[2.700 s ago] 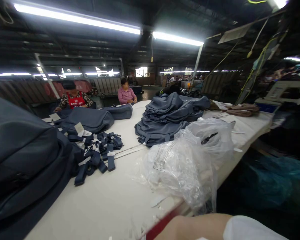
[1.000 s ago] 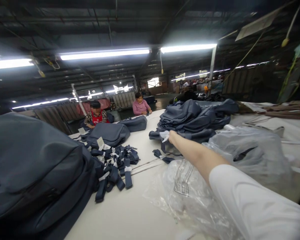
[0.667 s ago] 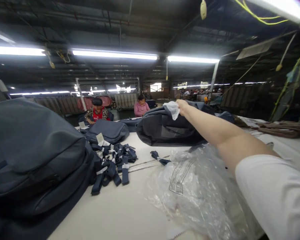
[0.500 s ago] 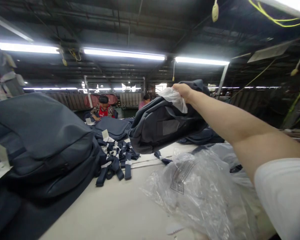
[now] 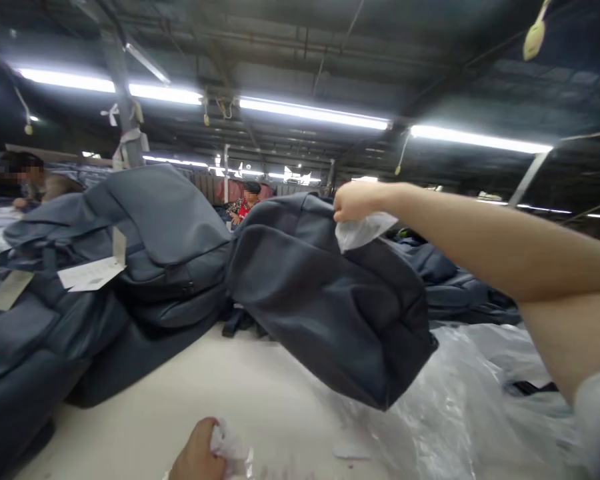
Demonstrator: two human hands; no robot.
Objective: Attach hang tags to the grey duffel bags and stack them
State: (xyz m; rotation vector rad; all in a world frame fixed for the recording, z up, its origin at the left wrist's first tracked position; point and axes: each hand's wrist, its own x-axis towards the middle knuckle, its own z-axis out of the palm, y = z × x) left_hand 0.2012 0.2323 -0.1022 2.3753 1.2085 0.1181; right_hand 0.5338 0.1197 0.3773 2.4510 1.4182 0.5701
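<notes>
My right hand (image 5: 359,201) is closed at the top edge of a dark navy bag (image 5: 320,300), which is lifted at a tilt over the table. A crumpled piece of thin white plastic (image 5: 363,232) hangs from the same hand, against the bag's side. Low in the view, my left hand (image 5: 200,452) is closed on a crumpled whitish wad (image 5: 226,443). That wad looks like thin plastic or tissue; blur hides which.
More navy bags (image 5: 175,233) are piled at the left, with white paper tags (image 5: 91,273) on them. Clear plastic bags (image 5: 455,400) spread over the pale table (image 5: 180,393) at the right. Co-workers (image 5: 250,197) sit beyond. Further navy bags (image 5: 450,287) lie at the back right.
The navy bag has come nearer and turned, now hiding most of the strap bundles. My left hand has entered at the bottom. The view has swung left.
</notes>
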